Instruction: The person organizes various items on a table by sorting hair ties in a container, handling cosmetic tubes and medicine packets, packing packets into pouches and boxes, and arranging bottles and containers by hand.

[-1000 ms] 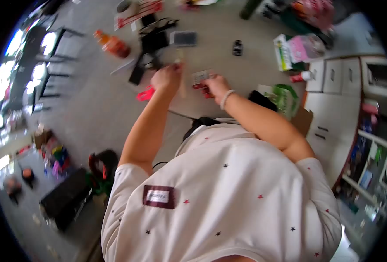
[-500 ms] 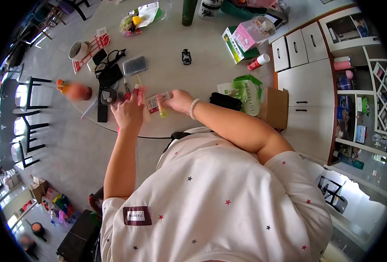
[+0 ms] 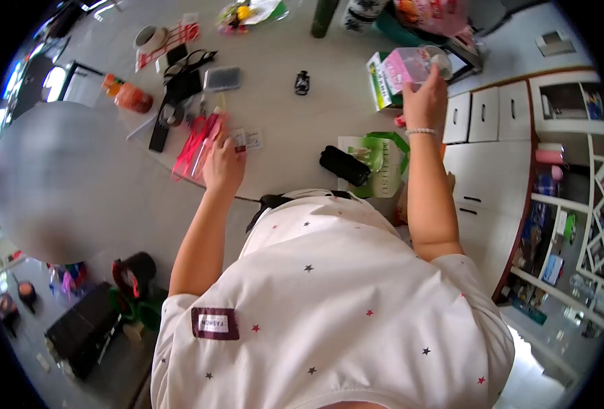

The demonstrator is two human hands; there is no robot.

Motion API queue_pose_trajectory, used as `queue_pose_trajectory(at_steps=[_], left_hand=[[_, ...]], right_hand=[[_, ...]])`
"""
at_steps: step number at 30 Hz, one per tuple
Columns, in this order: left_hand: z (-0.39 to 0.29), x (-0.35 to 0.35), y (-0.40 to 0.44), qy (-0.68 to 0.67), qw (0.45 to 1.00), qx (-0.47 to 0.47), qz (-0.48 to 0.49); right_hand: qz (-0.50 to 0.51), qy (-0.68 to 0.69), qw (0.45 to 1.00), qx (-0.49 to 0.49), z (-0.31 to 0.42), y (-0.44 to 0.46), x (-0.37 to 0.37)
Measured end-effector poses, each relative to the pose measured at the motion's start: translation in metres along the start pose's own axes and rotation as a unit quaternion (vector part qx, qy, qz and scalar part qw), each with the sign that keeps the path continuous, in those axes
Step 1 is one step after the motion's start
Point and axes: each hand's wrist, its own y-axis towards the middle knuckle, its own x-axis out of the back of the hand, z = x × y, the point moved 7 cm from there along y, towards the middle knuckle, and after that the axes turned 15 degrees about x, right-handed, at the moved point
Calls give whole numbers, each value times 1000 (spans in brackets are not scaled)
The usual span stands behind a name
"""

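Note:
My left hand is closed at the table's near edge on a pink see-through pouch. Bright pink ribbon trails from it. Beside my fingertips lies a small printed card. Out at the far right, my right hand reaches to a clear plastic tub that stands next to a pink box. Its index finger stretches over the tub's near side, with the thumb apart. I cannot make out anything held in it.
Near the left hand are an orange bottle, black glasses and a grey flat case. A black lantern-shaped piece stands mid-table. A black pouch lies by a green-and-white bag. White drawers stand right.
My right hand has left the left hand's side and swung right to the tub. The small yellow-green item near it no longer shows. The pink pouch and ribbon now show more fully.

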Motion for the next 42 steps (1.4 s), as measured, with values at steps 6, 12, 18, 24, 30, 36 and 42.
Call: queue_pose_trajectory(at_steps=[6,12,18,24,30,36,42], left_hand=[[32,-5,-5,-70,991,39,-110],[16,-8,-9,-44,991,-10,-122],[-23,-20,-8,50,982,-55,-173],[-39,-33,-1,101,976,-116,-155],[-36,-38,-5,159,955,-205,-146],[-50,-6,-20,68,963,-229,-124],[-75,34,-28,-134,959,-244,-57]], right_hand=[[60,-73,994,-61,-7,6,-5],[-37,35,999,10,-5,11,-9],[87,445,886,94,131,-7,-5],[128,393,892,185,189,-57,-36],[144,54,988,35,71,-7,-46],[316,-52,944,-82,10,-14,-77],[282,-78,948,-130,4,-17,-94]])
